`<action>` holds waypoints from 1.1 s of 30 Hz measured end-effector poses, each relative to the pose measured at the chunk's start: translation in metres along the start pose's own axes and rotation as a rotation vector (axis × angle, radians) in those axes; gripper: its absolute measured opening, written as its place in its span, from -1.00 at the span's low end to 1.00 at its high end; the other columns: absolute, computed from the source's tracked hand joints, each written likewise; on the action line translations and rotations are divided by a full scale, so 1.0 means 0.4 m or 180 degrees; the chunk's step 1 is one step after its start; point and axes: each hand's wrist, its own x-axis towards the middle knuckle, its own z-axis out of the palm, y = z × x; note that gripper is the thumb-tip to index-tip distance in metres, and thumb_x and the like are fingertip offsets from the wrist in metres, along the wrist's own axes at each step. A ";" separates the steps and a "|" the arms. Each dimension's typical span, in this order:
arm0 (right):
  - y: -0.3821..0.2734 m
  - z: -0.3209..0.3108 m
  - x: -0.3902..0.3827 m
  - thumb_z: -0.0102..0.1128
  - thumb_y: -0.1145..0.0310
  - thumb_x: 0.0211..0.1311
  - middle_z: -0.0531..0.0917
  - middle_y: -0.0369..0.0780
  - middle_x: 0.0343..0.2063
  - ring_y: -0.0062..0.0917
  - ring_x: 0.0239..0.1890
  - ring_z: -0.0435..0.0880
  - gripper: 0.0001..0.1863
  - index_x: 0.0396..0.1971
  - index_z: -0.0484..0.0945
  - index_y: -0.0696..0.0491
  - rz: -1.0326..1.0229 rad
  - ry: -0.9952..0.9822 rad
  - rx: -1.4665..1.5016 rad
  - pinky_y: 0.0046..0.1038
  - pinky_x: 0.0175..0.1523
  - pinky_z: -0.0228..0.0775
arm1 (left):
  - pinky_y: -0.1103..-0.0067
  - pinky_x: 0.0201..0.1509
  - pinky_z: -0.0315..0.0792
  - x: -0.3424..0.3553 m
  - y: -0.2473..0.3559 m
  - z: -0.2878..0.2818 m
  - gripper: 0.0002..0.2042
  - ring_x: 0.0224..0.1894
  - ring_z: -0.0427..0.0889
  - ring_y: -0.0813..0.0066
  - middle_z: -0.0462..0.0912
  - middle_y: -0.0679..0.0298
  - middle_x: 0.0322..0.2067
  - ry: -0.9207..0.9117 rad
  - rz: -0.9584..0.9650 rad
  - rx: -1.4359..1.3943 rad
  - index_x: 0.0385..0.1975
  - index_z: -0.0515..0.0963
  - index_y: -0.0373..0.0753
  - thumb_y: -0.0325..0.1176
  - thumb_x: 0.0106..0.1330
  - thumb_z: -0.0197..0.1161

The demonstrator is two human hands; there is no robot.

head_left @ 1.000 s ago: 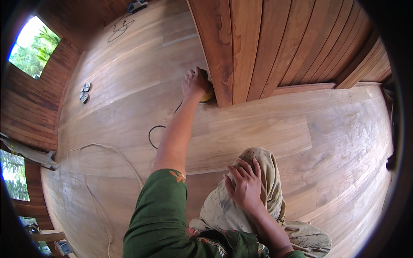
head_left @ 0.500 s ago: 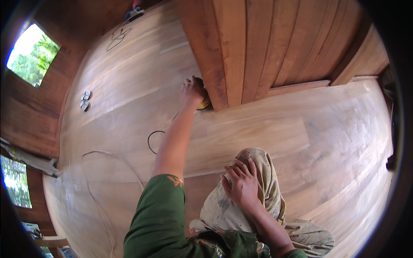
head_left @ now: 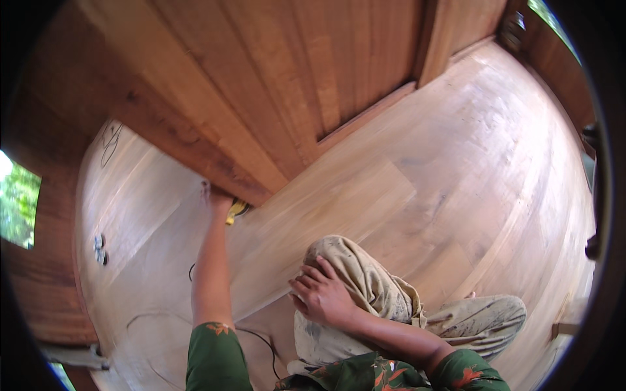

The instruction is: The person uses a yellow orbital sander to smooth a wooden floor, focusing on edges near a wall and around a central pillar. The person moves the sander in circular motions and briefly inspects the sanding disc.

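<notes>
Yellow tool [head_left: 238, 209], partly hidden by left hand [head_left: 215, 195]

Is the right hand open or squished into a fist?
Open. The right hand lies on the knee of the beige trousers, its fingers loosely bent and spread apart, not curled into a fist.

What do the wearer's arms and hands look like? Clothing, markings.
Short dark-green sleeves: the left sleeve has an orange leaf-like print near its hem, the right sleeve a larger orange floral motif. Arms are bare below them. No glove shows on the left hand or right hand, and no watch or bracelet. Left-hand detail is blurred.
</notes>
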 end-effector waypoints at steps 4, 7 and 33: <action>0.009 0.004 -0.006 0.36 0.14 0.40 0.80 -0.15 -0.07 -0.23 0.31 0.65 -0.62 0.04 0.75 0.09 -0.0007 -0.0010 0.0045 0.07 0.65 0.13 | 0.22 0.64 0.24 0.069 -0.092 0.110 -0.24 0.56 0.40 0.06 0.49 0.12 0.52 0.0015 0.0820 -0.0798 0.52 0.46 -0.08 0.26 0.42 0.24; 0.013 0.015 -0.011 0.33 0.16 0.40 0.78 -0.13 -0.12 -0.21 0.28 0.65 -0.64 -0.01 0.72 0.12 -0.0039 0.0098 0.0119 0.07 0.66 0.10 | 0.26 0.67 0.19 0.088 -0.150 0.162 -0.27 0.56 0.40 0.11 0.54 0.13 0.49 0.0068 0.0621 -0.0763 0.46 0.49 -0.16 0.22 0.45 0.26; 0.173 -0.009 -0.396 -0.16 -0.24 0.67 0.24 -0.15 0.68 0.06 0.68 0.18 -0.37 0.58 0.37 -0.34 -0.1760 0.0230 -0.1631 0.41 0.58 0.08 | 0.25 0.56 0.37 0.087 0.298 0.034 -0.37 0.42 0.54 0.07 0.58 -0.04 0.39 0.0534 0.0886 -0.1821 0.40 0.46 -0.37 -0.14 0.43 0.41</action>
